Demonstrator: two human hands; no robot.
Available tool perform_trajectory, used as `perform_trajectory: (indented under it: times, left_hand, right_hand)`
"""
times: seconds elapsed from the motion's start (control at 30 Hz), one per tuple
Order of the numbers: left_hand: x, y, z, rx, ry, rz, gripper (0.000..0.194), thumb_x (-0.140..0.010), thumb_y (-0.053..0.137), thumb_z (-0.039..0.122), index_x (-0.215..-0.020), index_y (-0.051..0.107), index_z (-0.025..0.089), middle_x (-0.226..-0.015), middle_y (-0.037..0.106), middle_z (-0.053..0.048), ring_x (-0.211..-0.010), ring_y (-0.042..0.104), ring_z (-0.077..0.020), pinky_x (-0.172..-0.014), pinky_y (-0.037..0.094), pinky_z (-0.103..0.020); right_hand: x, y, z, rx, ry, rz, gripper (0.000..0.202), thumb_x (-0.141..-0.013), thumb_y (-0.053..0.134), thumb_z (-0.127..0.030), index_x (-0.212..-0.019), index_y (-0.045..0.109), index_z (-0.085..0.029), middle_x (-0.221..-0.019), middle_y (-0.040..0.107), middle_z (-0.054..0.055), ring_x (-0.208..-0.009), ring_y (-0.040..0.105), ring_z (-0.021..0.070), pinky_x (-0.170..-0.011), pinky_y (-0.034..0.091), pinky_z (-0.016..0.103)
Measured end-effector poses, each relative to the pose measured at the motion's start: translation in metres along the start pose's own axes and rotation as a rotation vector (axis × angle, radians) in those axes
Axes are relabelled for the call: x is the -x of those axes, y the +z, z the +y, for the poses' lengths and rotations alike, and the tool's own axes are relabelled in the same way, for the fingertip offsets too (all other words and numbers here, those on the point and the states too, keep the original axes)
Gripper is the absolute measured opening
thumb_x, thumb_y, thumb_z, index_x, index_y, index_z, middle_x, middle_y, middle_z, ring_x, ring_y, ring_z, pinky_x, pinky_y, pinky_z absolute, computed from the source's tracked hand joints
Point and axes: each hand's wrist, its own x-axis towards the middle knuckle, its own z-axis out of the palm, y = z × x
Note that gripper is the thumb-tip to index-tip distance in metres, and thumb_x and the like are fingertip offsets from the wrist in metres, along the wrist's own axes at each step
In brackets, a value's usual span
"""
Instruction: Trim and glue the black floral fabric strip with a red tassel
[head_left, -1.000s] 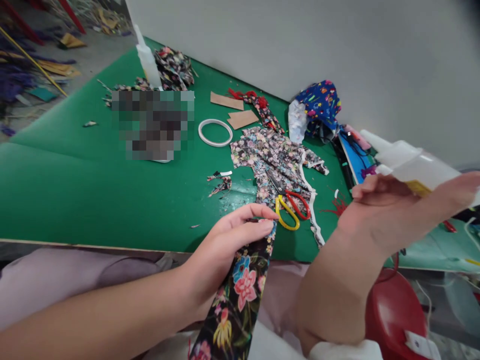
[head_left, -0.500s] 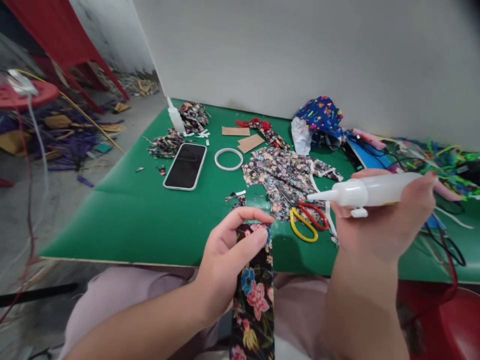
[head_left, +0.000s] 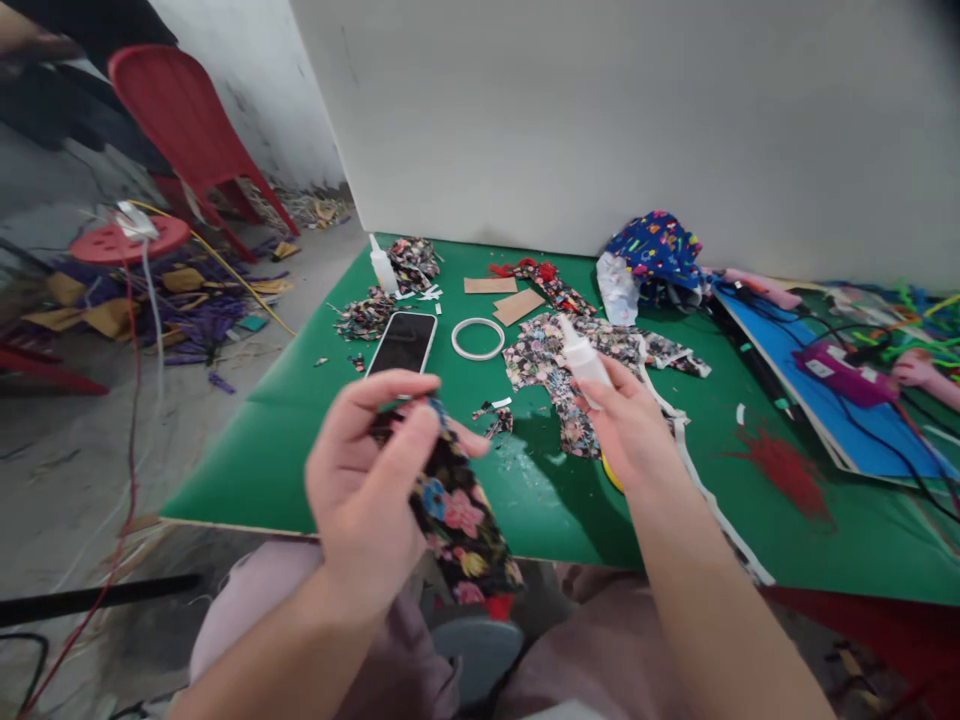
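My left hand (head_left: 375, 480) pinches the upper end of a black floral fabric strip (head_left: 465, 515), which slants down over the table's front edge toward my lap. In my right hand (head_left: 630, 420) is a white squeeze bottle (head_left: 583, 362), its nozzle pointing up and away from me. Behind the bottle lies a piece of small-flowered fabric (head_left: 540, 350). A yellow scissor handle (head_left: 613, 474) shows beside my right hand, with the rest of the scissors hidden. Just beyond my left hand is a phone (head_left: 405, 342), partly covered by it.
A white ring (head_left: 478, 339), brown card pieces (head_left: 517, 306) and a second bottle (head_left: 382, 266) lie on the green table (head_left: 255, 450). Blue patterned cloth (head_left: 652, 250) sits at the back. On the right, a purple glue gun (head_left: 844, 375) rests on a blue folder (head_left: 780, 345) among cables.
My left hand has moved left with the strip, which now slants. My right hand has brought the bottle left and turned its nozzle from sideways to upward. The camera view has shifted right.
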Motion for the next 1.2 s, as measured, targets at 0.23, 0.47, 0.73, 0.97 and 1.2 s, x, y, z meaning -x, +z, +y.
perform_trajectory:
  times: [0.23,0.47,0.73,0.97,1.2]
  left_hand:
    - [-0.024,-0.012,-0.002,-0.090,0.105,0.166,0.008,-0.079,0.066,0.023,-0.087,0.065,0.024,-0.061,0.065,0.008,-0.050,0.061,-0.0083,-0.042,0.047,-0.017]
    - [-0.022,-0.011,-0.017,-0.166,0.074,0.081,0.015,-0.078,0.067,0.026,-0.093,0.065,0.022,-0.070,0.065,0.004,-0.057,0.065,-0.0111,-0.052,0.052,-0.020]
    - [-0.017,-0.013,-0.030,-0.141,0.073,0.020,0.018,-0.079,0.067,0.024,-0.096,0.063,0.022,-0.079,0.066,0.001,-0.061,0.066,-0.0104,-0.056,0.052,-0.019]
    - [-0.010,-0.018,-0.036,-0.168,0.079,0.054,0.026,-0.078,0.068,0.028,-0.101,0.059,0.021,-0.092,0.067,-0.003,-0.078,0.066,-0.0139,-0.069,0.054,-0.024]
    - [-0.008,-0.018,-0.036,-0.187,0.110,0.081,0.026,-0.079,0.067,0.028,-0.102,0.058,0.022,-0.095,0.066,-0.003,-0.076,0.068,-0.0146,-0.069,0.055,-0.026]
  right_hand:
    - [-0.007,0.010,0.029,0.321,-0.050,-0.020,0.040,-0.065,0.066,-0.031,-0.102,0.054,-0.019,-0.107,0.064,0.009,-0.099,0.060,0.0230,-0.086,0.045,0.040]
    - [-0.009,0.018,0.045,0.473,-0.121,-0.088,0.057,-0.072,0.061,-0.032,-0.124,0.040,-0.021,-0.112,0.064,0.009,-0.094,0.063,0.0209,-0.084,0.047,0.038]
    - [-0.006,0.028,0.043,0.687,-0.193,-0.161,0.064,-0.077,0.056,-0.030,-0.137,0.037,-0.022,-0.120,0.062,0.013,-0.105,0.061,0.0315,-0.086,0.047,0.046]
    - [-0.010,0.027,0.043,0.740,-0.255,-0.173,0.070,-0.077,0.059,-0.032,-0.141,0.032,-0.020,-0.122,0.062,0.012,-0.112,0.058,0.0281,-0.090,0.047,0.043]
    - [0.026,0.012,-0.009,0.691,-0.417,0.088,0.065,-0.082,0.056,-0.035,-0.141,0.030,-0.024,-0.126,0.056,0.012,-0.116,0.052,0.0266,-0.097,0.040,0.048]
